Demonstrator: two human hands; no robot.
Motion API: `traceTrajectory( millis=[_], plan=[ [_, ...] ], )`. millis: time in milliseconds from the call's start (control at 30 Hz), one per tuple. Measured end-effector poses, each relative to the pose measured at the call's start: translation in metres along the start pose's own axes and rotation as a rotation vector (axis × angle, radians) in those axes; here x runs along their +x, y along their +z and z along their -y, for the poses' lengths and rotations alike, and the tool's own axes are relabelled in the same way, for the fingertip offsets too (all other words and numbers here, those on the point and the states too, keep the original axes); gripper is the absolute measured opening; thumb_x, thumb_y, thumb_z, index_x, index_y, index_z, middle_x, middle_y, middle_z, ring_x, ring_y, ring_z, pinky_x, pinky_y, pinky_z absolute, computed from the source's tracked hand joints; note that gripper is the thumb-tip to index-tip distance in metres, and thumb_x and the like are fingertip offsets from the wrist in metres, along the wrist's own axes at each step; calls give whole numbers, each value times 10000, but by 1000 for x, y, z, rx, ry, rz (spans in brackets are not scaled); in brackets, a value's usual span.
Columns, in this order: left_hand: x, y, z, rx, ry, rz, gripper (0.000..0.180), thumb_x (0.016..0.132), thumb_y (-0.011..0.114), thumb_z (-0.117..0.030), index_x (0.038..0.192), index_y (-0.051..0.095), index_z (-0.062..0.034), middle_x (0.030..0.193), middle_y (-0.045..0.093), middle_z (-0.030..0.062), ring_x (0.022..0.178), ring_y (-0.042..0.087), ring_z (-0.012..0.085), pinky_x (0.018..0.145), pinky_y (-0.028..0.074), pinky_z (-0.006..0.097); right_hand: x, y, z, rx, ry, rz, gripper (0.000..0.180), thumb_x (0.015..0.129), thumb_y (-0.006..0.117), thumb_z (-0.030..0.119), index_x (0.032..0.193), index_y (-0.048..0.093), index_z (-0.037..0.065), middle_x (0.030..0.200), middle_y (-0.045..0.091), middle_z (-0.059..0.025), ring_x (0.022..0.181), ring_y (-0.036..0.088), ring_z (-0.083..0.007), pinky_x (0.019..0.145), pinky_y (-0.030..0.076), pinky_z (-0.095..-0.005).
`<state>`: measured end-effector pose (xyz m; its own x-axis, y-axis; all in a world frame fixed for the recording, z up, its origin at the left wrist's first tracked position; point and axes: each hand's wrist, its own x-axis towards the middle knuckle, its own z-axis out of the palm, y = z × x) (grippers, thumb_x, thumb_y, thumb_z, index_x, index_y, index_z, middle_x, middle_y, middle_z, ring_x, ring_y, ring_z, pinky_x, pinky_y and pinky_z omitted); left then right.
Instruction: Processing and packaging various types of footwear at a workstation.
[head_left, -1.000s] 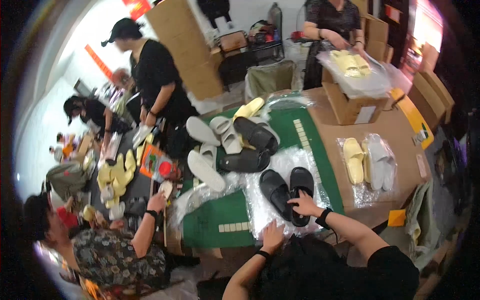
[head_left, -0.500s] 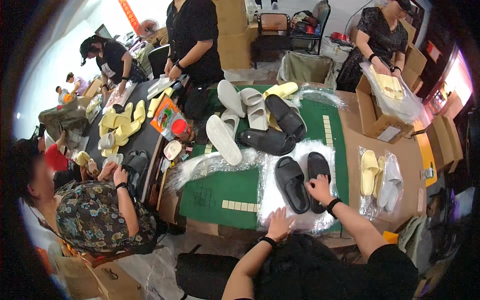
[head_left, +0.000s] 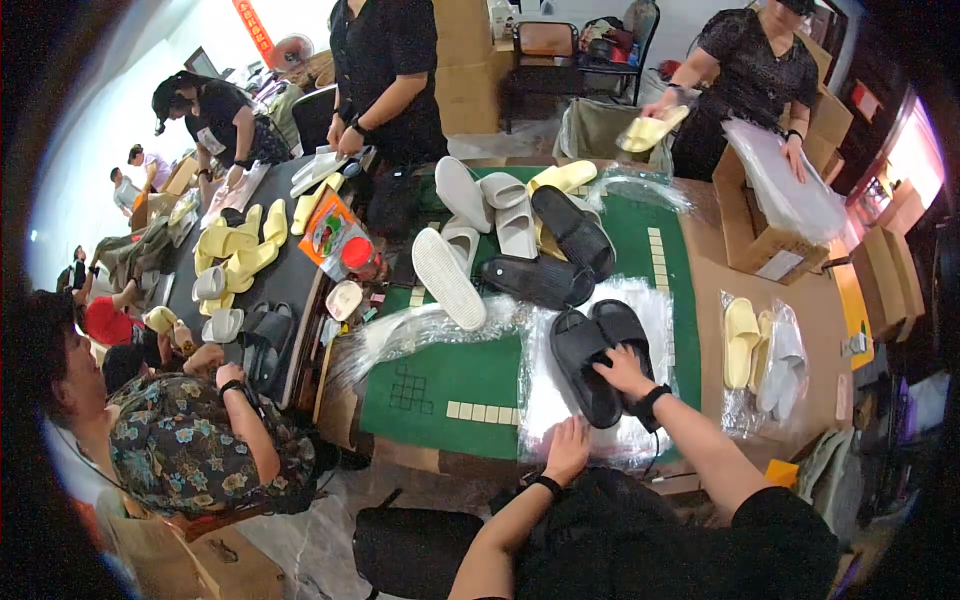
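Two black slippers (head_left: pixel 583 372) lie side by side, nearly touching, on a stack of clear plastic bags (head_left: pixel 545 425) over the green mat (head_left: pixel 450 360). My right hand (head_left: pixel 626 374) grips the right-hand slipper (head_left: pixel 622 330) around its inner edge and footbed, with the fingertips close to the left one. Low on the bags' near edge rests my left hand (head_left: pixel 568 448), its fingers stretched out together and nothing seen in them. Just beyond, a pile holds more black slippers (head_left: pixel 574 234), grey slippers (head_left: pixel 447 278) and a yellow slipper (head_left: pixel 562 176).
Bagged yellow and grey slippers (head_left: pixel 740 345) lie on the right. A carton (head_left: pixel 765 245) topped with plastic bags stands beyond, beside a person holding a yellow slipper (head_left: pixel 652 130). A red-lidded jar (head_left: pixel 362 258) stands left, near other people at a dark table (head_left: pixel 180 285).
My right hand has shifted the right slipper leftward against the other one. My left hand has drawn its fingers together. The far-right person has swung a yellow slipper leftward, off the carton.
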<state>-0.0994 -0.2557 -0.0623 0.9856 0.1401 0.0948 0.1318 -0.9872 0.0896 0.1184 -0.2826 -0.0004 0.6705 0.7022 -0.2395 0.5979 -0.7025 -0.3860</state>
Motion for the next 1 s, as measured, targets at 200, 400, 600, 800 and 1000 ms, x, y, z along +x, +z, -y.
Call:
traceTrajectory(
  millis=[200,400,600,800,1000],
  plan=[
    [-1,2,9,-180,-60,0,325,796,451,-167,1047,540,20,1165,502,221,1007,490,357,879,389,447,-81,-78,-21,889,42,234,297,808,568,94,1079,551,-27,1081,564,-82,929,513,-140,873,394,-278],
    [20,-30,27,-746,-140,-104,209,749,572,-146,930,578,-41,956,575,184,845,558,353,741,457,429,-177,-85,-112,1327,421,408,258,790,565,59,1040,591,-3,980,613,-21,884,541,-85,777,430,-221],
    [30,-49,36,-888,-110,-152,107,787,589,-127,819,552,-31,765,583,183,715,558,379,626,442,438,-219,-83,-122,1285,396,537,229,752,629,52,969,604,-19,945,617,-4,813,556,-94,751,443,-235],
    [20,-44,43,-766,162,68,386,776,635,-258,1104,574,-64,1234,447,232,1138,414,411,937,351,457,-244,-74,-127,1466,280,615,248,759,616,57,989,598,-33,942,624,-3,810,562,-85,747,448,-230],
    [22,-41,36,-932,-430,26,789,777,665,-269,1406,200,-165,1438,123,235,1304,218,374,1051,221,452,-254,-90,-99,1573,404,466,245,763,590,63,986,611,-35,920,637,-16,792,580,-87,722,470,-239]
  ],
)
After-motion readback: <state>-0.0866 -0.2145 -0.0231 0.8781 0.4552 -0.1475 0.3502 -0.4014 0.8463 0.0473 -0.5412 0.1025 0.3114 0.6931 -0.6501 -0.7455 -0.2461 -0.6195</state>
